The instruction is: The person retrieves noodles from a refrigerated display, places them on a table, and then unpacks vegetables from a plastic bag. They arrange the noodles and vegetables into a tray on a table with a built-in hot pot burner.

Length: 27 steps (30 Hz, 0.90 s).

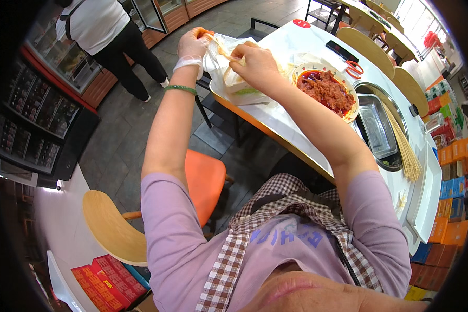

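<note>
My left hand (pixel 195 45) wears a clear plastic glove stained orange at the fingertips. It grips one side of a white plastic bag (pixel 218 58) near the table's left edge. Bare, my right hand (pixel 255 64) pinches part of the same bag a little to the right. Something pale and green shows low in the bag, too covered to name. Beside my right forearm, a patterned plate (pixel 353 113) holds chopped red meat (pixel 325 91) in dark red oil. Beyond the plate lie scissors (pixel 354 69) with red handles and a black phone (pixel 342 51).
A steel tray (pixel 378 124) rests over a round recess in the white table (pixel 284 117), beside a bundle of bamboo skewers (pixel 403 144). A white tray (pixel 425 191) stands at right. An orange chair (pixel 204 187) is left of my legs. Another person (pixel 105 35) stands by glass-front fridges.
</note>
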{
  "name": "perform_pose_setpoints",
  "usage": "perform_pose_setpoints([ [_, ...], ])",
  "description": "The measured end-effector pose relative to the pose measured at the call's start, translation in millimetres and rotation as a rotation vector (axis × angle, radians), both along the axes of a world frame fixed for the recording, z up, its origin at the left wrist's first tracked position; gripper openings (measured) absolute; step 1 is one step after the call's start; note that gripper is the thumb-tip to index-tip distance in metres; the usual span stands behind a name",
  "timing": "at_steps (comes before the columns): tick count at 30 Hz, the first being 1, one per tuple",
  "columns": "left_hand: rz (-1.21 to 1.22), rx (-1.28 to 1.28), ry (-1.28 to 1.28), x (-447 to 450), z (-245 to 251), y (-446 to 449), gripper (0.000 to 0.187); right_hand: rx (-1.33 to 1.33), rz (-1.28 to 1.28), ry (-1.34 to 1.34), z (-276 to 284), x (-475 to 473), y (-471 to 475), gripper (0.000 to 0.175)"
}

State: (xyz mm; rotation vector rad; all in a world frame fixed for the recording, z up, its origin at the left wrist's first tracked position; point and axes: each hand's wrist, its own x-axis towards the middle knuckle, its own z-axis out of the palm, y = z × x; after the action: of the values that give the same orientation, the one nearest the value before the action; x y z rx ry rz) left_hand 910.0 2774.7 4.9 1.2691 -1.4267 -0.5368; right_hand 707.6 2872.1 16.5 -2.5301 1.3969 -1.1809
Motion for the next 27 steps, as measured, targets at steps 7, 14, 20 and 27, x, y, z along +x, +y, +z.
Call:
perform_pose_setpoints([
  [7, 0.051, 0.228, 0.592, 39, -14, -21, 0.021, -0.012, 0.059, 0.046, -5, -58, 48, 0.022],
  [14, -0.303, 0.094, 0.511, 31, 1, 34, 0.033, 0.008, 0.085, 0.081, 6, -73, 62, 0.019],
  [20, -0.213, 0.162, 0.449, 45, 21, 54, 0.040, -0.276, 0.185, 0.199, 12, -33, 50, 0.040],
  [27, -0.363, 0.241, 0.724, 57, 29, 50, 0.033, -0.425, -0.029, 0.618, 16, -31, 36, 0.013],
])
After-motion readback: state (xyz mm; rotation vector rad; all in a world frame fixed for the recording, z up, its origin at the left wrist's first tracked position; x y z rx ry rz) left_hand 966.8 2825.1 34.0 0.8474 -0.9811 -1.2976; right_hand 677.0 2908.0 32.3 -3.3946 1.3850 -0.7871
